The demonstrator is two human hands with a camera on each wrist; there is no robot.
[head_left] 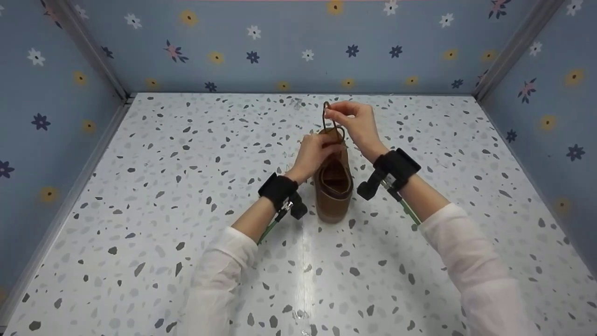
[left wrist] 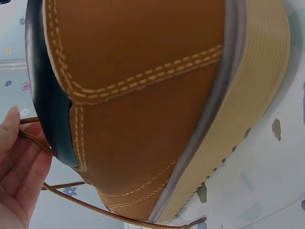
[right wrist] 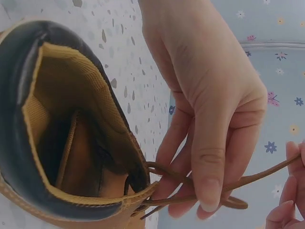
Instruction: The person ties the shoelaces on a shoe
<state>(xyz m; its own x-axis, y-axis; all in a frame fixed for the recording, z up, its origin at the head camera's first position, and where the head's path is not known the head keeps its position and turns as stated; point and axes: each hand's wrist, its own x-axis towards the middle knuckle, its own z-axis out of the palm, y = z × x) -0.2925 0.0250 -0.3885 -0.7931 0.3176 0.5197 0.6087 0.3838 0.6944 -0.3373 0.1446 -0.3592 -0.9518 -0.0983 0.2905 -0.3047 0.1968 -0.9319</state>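
A brown lace-up shoe (head_left: pixel 333 207) stands on the speckled surface, its heel nearest the person and its toe away. Tan stitching, a dark padded collar (right wrist: pixel 14 95) and a pale ridged sole (left wrist: pixel 257 67) show up close. At the front of the opening, the left hand (head_left: pixel 313 151) pinches the brown shoelace (right wrist: pixel 267 171) between thumb and fingers. Farther forward and a little right, the right hand (head_left: pixel 358 122) pinches the lace between its fingertips, drawing it up into a narrow loop. A loose lace end (left wrist: pixel 188 225) hangs down beside the shoe. The left hand covers most of the lacing.
Blue flower-printed panels (head_left: pixel 289 42) wall in the back and both sides of the white speckled surface (head_left: pixel 154 210). Each wrist carries a black strap with a small camera mount (head_left: pixel 298 210), close to the shoe's sides.
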